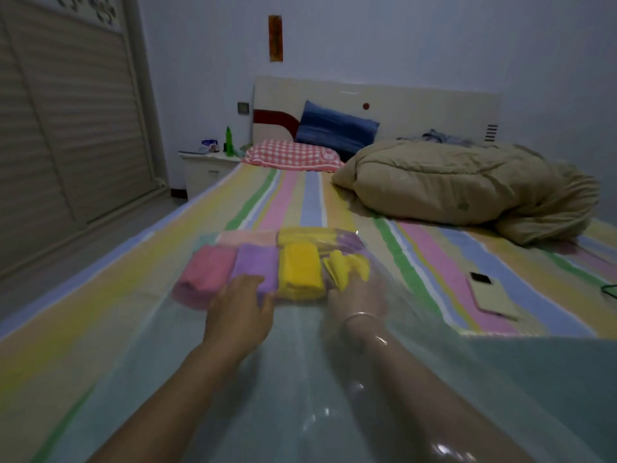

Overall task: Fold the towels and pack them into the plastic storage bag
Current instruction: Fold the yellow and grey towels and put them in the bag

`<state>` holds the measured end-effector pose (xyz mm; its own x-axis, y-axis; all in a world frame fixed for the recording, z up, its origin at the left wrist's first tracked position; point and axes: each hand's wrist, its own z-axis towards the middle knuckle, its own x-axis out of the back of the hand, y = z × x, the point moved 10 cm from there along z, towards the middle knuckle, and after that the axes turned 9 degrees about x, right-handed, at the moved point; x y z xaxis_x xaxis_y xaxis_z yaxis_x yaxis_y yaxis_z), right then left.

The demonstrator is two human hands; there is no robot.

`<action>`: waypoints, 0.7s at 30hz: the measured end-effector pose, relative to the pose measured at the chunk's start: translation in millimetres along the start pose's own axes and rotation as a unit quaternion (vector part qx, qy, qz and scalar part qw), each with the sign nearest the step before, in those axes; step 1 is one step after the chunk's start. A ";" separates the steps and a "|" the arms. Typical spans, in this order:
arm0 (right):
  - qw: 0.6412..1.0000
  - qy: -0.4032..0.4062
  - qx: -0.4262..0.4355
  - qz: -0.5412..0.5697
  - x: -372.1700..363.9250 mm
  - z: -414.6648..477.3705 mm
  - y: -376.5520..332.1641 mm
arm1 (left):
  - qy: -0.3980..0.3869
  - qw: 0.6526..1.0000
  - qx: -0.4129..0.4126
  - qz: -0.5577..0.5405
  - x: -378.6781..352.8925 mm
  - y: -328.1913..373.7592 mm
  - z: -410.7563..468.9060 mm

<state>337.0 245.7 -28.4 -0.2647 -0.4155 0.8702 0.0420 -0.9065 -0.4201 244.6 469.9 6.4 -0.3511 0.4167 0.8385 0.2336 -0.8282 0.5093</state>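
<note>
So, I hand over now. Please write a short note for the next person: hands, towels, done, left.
Left hand: open, fingers flat on the purple towel, apparently over the plastic.
Right hand: inside the plastic storage bag, at the loose yellow towel; grip blurred.
Towels: pink towel, purple, folded yellow towel in front row, more behind, all in the bag on the bed.
Done: folding, most packing.
Left: probably settle the loose yellow towel, pull the arm out, close the bag.

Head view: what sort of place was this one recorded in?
Most likely a home bedroom: a bed with a striped sheet, a checked pillow at its headboard, and a nightstand alongside.
</note>
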 end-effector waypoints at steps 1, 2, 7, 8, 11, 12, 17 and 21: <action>1.000 -0.006 0.008 -0.013 -8.3 19.2 -3.5 | 0.003 1.000 -0.007 0.028 -8.0 -3.6 10.3; 1.000 -0.017 0.003 -0.016 -15.1 35.9 -7.4 | 0.003 0.999 -0.011 0.051 -15.5 -6.3 19.7; 0.997 -0.040 -0.068 0.018 -39.6 95.9 -2.0 | -0.018 0.994 -0.018 0.105 -47.8 -17.1 47.5; 0.996 -0.048 -0.072 0.007 -46.6 103.9 -2.0 | -0.022 0.993 -0.020 0.113 -53.9 -19.4 49.6; 0.996 -0.059 -0.053 -0.045 -63.6 115.1 -7.3 | -0.027 0.992 -0.018 0.124 -68.4 -28.4 52.3; 0.996 -0.067 -0.041 -0.048 -72.5 116.8 -9.7 | -0.028 0.992 -0.018 0.124 -71.3 -30.7 51.1; 0.992 -0.094 0.020 -0.079 -92.8 116.2 0.1 | -0.023 0.990 -0.029 0.135 -74.7 -37.1 45.9; 0.991 -0.026 0.113 -0.072 -55.6 73.9 -31.8 | 0.009 0.996 -0.044 0.082 -51.6 -13.1 32.0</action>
<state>421.5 292.1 -44.4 -0.2347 -0.2786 0.9313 0.2230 -0.9479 -0.2274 288.7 471.3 -37.4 -0.3313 0.2677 0.9048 0.2089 -0.9143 0.3470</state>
